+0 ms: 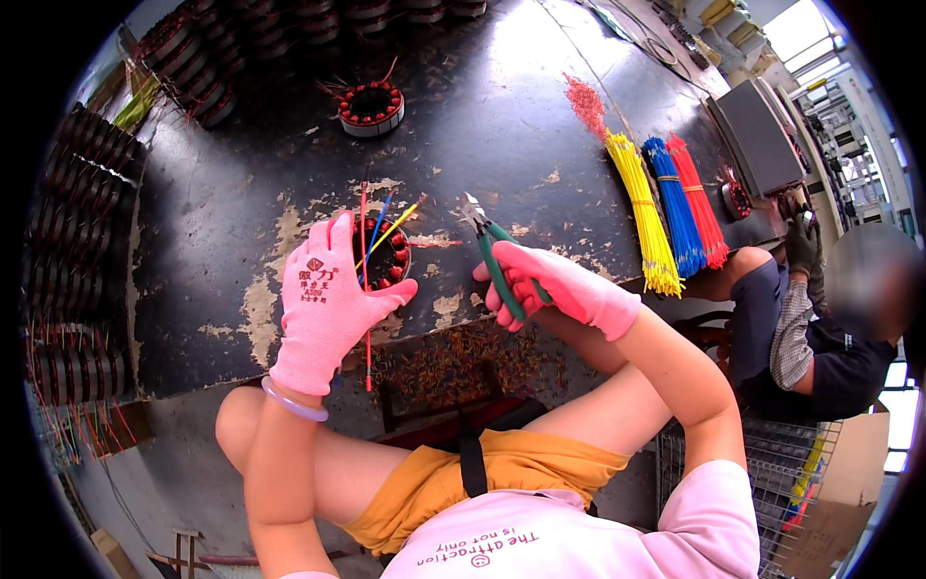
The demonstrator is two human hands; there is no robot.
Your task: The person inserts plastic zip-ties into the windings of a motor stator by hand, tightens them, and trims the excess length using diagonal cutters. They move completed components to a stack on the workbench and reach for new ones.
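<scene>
The left pink knit-gloved grip (pixel 333 294) is spread around a ring-shaped, red-wound stator (pixel 399 253) on the scuffed black surface (pixel 241 183), perhaps steadying it, though clamping cannot be told; the right pink knit-gloved grip (pixel 555 285) clasps green-handled metal cutters (pixel 485 238); thin blue and yellow wires (pixel 377 228) slant across the stator.

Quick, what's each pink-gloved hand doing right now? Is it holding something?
Left hand: on the ring of red coils, thumb spread; whether it grips cannot be told.
Right hand: closed around the green-handled pliers.
</scene>
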